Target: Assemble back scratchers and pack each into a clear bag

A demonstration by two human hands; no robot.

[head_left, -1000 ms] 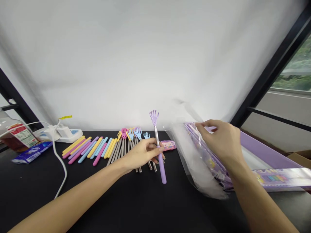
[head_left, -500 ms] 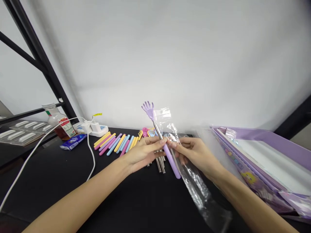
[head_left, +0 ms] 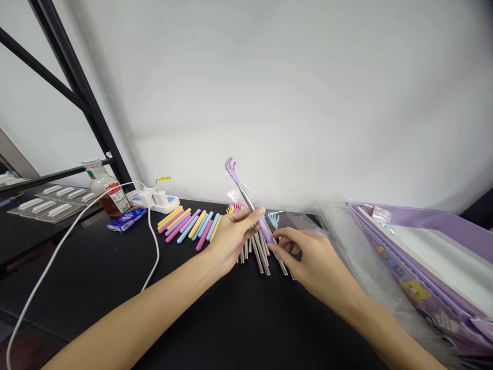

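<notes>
A purple back scratcher (head_left: 247,198) with a hand-shaped head and a metal rod is tilted up in front of me. My left hand (head_left: 234,234) is closed round it where the rod meets the purple handle. Lower down, the thumb and fingers of my right hand (head_left: 308,252) pinch that handle, whose end is partly hidden. Behind my hands lie several metal rods (head_left: 259,257) with coloured scratcher heads, among them a light blue head (head_left: 273,220). Several loose coloured handles (head_left: 192,226) lie in a row left of my left hand.
To the right stands a purple printed box (head_left: 408,267) with clear plastic (head_left: 342,231) beside it. At the left are a power strip (head_left: 164,201) with a white cable, a blue packet (head_left: 127,220) and a glass bottle (head_left: 110,192). A wall rises behind the black table.
The long clear bag has left my right hand, which now pinches the handle. The scratcher has turned so its head shows side-on. My view has shifted slightly.
</notes>
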